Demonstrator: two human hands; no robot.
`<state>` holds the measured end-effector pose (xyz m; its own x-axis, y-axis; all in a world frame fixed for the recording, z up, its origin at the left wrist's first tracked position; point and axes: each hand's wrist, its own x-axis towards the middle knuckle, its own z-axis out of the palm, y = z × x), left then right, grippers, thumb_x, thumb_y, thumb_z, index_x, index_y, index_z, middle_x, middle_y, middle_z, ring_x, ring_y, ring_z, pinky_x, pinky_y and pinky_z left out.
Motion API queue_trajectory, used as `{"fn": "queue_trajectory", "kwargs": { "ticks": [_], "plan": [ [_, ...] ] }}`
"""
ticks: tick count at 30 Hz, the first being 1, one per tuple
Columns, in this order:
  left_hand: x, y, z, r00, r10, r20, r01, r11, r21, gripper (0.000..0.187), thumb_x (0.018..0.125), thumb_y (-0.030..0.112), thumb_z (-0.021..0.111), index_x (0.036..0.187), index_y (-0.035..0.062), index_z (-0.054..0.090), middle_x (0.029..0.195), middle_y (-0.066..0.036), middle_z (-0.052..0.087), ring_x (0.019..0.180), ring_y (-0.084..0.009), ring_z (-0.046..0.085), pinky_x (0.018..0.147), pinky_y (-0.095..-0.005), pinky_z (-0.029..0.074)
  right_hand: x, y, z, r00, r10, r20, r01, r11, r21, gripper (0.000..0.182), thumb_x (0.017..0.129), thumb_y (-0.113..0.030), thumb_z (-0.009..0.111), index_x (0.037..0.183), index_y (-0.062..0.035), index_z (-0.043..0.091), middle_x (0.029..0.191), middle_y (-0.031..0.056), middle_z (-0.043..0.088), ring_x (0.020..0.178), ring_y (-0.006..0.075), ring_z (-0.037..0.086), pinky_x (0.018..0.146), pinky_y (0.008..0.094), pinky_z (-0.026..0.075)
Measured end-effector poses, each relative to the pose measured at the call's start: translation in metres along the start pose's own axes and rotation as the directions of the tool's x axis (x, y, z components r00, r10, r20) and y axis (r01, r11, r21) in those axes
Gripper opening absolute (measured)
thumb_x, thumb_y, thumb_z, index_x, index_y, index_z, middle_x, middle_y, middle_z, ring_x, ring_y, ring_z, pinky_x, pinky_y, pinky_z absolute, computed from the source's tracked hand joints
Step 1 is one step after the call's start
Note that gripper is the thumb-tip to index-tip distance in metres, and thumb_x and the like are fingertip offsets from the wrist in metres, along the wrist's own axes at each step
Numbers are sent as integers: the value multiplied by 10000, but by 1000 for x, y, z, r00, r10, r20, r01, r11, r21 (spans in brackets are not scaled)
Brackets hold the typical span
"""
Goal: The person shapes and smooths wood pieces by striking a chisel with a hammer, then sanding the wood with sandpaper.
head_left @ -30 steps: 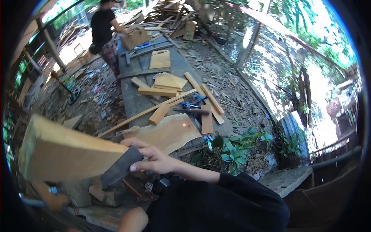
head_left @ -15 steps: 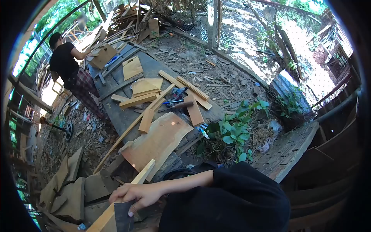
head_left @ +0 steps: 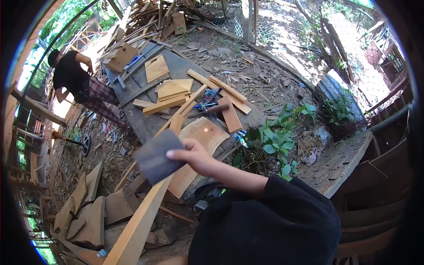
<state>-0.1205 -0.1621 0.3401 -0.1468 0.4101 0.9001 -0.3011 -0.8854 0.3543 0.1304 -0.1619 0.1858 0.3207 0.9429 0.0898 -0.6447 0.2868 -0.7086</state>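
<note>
A dark grey sheet of sandpaper (head_left: 160, 155) is gripped in my right hand (head_left: 196, 158), its thumb pressed flat on the face. The sheet is slightly blurred and overlaps the upper end of a long, pale wooden board (head_left: 139, 225). This board runs up from the bottom edge, tapering away from me. Only a strip of skin from my left arm (head_left: 173, 260) shows at the bottom; the left hand itself is out of frame. Beyond my right hand lies a wide live-edge slab (head_left: 203, 137) on the workbench.
On the workbench (head_left: 137, 112) are cut wood pieces (head_left: 174, 90) and a mallet (head_left: 229, 112). Broken boards (head_left: 90, 221) lie at lower left. Leafy plants (head_left: 276, 137) grow right of the bench. A person (head_left: 73, 75) in plaid trousers stands at the far left.
My right hand has lifted from the board and moved up and away with the sandpaper. More of the board shows now. The other person has drawn an arm back from the bench.
</note>
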Motion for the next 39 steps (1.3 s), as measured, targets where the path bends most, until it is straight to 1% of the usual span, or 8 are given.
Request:
{"fn": "queue_trajectory", "kwargs": {
  "ticks": [2, 5, 10, 14, 20, 22, 26, 39],
  "plan": [
    [-1, -9, 3, 1000, 29, -6, -29, 998, 53, 425, 840, 317, 490, 1146, 28, 433, 899, -151, 590, 777, -285, 580, 718, -342, 456, 3, -4, -12, 954, -3, -301, 96, 951, 295, 439, 794, -205, 614, 1159, -11, 466, 1115, 95, 545, 1002, 176, 537, 916, 332, 398],
    [-20, -31, -13, 958, -54, -282, 133, 954, 268, 575, 809, 399, 430, 1217, -4, 391, 967, -208, 538, 902, -283, 529, 797, -404, 418, 2, -14, -37, 957, 121, -265, 47, 834, 550, 454, 813, -229, 592, 1200, -51, 434, 1141, 87, 536, 1061, 210, 517, 966, 377, 373],
    [-59, -57, -37, 965, -250, -79, 248, 968, -35, 610, 791, 357, 434, 1217, -73, 359, 1072, -247, 527, 992, -356, 526, 842, -423, 444, 1, -11, -66, 901, 42, -431, 65, 971, 230, 394, 816, -217, 594, 1149, -42, 476, 1099, 63, 554, 992, 177, 545, 898, 331, 413],
    [-51, -42, -39, 994, -104, -30, 107, 986, 131, 565, 816, 373, 420, 1235, -2, 365, 1025, -172, 519, 910, -274, 514, 789, -365, 426, 5, -2, -62, 873, -15, -488, -9, 999, -45, 382, 815, -218, 600, 1128, -28, 491, 1079, 57, 558, 954, 156, 552, 838, 291, 429],
    [-66, -8, -38, 947, 12, -321, 144, 876, 459, 467, 879, 441, 329, 1152, 74, 420, 918, -75, 480, 778, -180, 457, 680, -266, 377, -4, 32, -29, 977, -125, -175, 14, 849, -529, 310, 885, -222, 503, 1083, 13, 546, 1007, 70, 595, 953, 102, 518, 838, 263, 399],
    [-71, -2, -41, 927, -80, -366, 215, 913, 347, 454, 876, 454, 328, 1071, 59, 436, 876, -73, 487, 761, -178, 462, 674, -266, 379, -10, 28, -13, 902, 361, -236, -414, 574, -706, 312, 877, -219, 511, 1079, 17, 548, 1013, 119, 605, 956, 165, 551, 829, 290, 414],
    [-58, -1, -3, 689, -42, -723, 427, 829, 360, 438, 875, 463, 326, 923, 43, 442, 806, -75, 488, 723, -167, 469, 643, -260, 384, -38, 42, 22, 904, -132, 407, 417, 486, -768, 293, 854, -167, 511, 1089, 4, 542, 1079, 174, 569, 1040, 337, 517, 883, 370, 414],
    [-62, 3, 19, 970, -40, -238, 77, 986, 149, 513, 798, 558, 436, 843, 46, 439, 706, -39, 380, 592, -123, 339, 538, -233, 302, -19, 13, -17, 933, 123, 337, 111, 795, -596, 264, 862, -177, 506, 1054, -8, 574, 1183, 119, 460, 1114, 218, 430, 938, 335, 331]
  ]
}}
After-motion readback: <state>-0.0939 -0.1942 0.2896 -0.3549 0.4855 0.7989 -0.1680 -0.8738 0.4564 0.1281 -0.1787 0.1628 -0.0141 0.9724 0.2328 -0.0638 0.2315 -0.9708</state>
